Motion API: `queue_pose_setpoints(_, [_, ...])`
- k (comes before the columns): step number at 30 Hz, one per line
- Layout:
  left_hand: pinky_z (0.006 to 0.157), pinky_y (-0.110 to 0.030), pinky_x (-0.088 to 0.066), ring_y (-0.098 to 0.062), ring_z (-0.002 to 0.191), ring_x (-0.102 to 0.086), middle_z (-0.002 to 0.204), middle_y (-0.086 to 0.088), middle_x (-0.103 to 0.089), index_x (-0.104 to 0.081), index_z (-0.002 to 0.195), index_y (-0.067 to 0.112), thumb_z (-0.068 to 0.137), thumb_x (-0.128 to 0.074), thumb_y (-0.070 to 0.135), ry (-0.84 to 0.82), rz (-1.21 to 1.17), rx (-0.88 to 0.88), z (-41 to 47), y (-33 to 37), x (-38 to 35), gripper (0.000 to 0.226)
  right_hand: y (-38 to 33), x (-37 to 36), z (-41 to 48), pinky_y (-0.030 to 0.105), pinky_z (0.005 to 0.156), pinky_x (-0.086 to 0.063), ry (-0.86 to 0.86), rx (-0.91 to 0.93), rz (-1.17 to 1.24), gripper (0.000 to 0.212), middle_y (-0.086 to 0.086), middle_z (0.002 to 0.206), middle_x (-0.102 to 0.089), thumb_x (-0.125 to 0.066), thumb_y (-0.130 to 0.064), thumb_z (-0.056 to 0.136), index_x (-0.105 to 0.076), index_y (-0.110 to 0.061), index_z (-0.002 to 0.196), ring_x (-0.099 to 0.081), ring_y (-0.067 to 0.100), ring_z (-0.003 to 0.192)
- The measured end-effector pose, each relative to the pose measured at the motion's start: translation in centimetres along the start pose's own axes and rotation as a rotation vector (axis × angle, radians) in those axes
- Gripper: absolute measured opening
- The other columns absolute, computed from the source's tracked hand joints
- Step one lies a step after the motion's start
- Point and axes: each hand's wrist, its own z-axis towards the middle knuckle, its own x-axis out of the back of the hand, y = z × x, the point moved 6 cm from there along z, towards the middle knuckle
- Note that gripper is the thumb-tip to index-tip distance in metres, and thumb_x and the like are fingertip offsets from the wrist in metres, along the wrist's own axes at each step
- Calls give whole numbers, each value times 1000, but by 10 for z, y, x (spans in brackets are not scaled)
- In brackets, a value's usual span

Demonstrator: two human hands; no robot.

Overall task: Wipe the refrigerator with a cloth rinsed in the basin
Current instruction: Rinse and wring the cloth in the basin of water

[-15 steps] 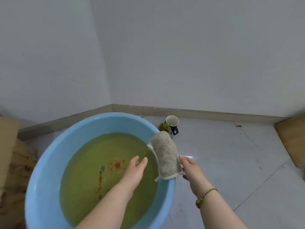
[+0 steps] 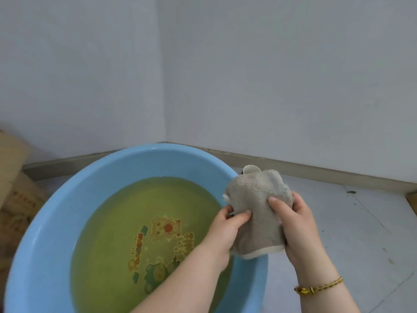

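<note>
A large blue basin [image 2: 74,197] fills the lower left, holding murky greenish water with a cartoon print showing through on its bottom. A grey-beige fluffy cloth [image 2: 257,195] with a pale edge is held upright above the basin's right rim. My left hand [image 2: 225,231] grips the cloth's left side. My right hand [image 2: 293,222], with a gold bracelet on its wrist, grips the right side. No refrigerator is in view.
The rim of a white cup [image 2: 251,169] peeks out behind the cloth on the tiled floor. Cardboard boxes [image 2: 15,195] stand at the left edge. Two grey walls meet in a corner behind the basin, and a brown board edge [image 2: 413,202] shows at the far right.
My left hand, open over the water before, has closed on the cloth's left side. Both hands now hold the cloth, which has spread wider. The view has moved closer.
</note>
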Motion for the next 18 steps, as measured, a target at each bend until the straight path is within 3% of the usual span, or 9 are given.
queue_pose_setpoints(3, [86,-30,-51,-19,104,-62,112,-7,-66,-53,116,15,87,-58,30,-90,-152,-79,-9,16,-5,33,-33,-33,-20,24,54,-49,-179,101,25,18,1,65,-61,-53,-11,60,-56,-10,77,-58,15,63])
queue_pose_setpoints(5, [90,-29,-50,-16,111,-59,121,-5,-63,-49,126,16,81,-57,48,-155,-235,-133,-23,31,2,56,-42,-55,-30,28,61,-54,-277,89,221,28,5,76,-66,-49,-9,61,-60,-9,87,-65,18,72])
queue_pose_setpoints(7, [89,-30,-50,-15,106,-63,117,-5,-65,-56,121,16,74,-53,51,-213,-303,-111,-40,43,15,59,-41,-74,-36,33,69,-56,-333,-2,350,30,11,89,-68,-50,-8,71,-61,-3,97,-68,22,83])
queue_pose_setpoints(9, [83,-36,-51,-19,89,-69,102,-8,-71,-65,104,14,66,-54,49,-186,-327,-66,-52,52,37,53,-24,-89,-37,31,65,-56,-332,-147,349,21,9,80,-70,-43,-6,84,-63,-4,90,-68,20,74])
queue_pose_setpoints(13, [76,-38,-52,-26,87,-66,95,-10,-71,-64,100,13,72,-65,41,243,-88,-115,-63,67,113,40,26,-110,-37,34,73,-46,-321,-330,-27,9,10,84,-60,-46,-7,86,-55,-8,87,-57,24,79])
queue_pose_setpoints(15, [82,-43,-52,-30,90,-64,95,-12,-68,-62,100,10,81,-65,31,480,135,-127,-65,68,148,29,46,-119,-39,29,66,-48,-340,-358,-284,8,5,83,-59,-48,-13,89,-55,-11,92,-56,20,75])
queue_pose_setpoints(16, [84,-43,-52,-31,90,-63,94,-13,-66,-61,98,9,83,-63,28,557,273,-119,-63,64,162,24,56,-124,-41,28,61,-49,-346,-365,-416,12,3,85,-58,-48,-20,91,-54,-12,98,-56,18,75])
queue_pose_setpoints(18, [77,-37,-52,-29,81,-61,89,-13,-64,-59,94,7,86,-59,28,634,575,-87,-57,56,182,22,74,-133,-40,34,65,-54,-345,-329,-693,28,5,96,-58,-47,-32,93,-52,-10,108,-58,23,87])
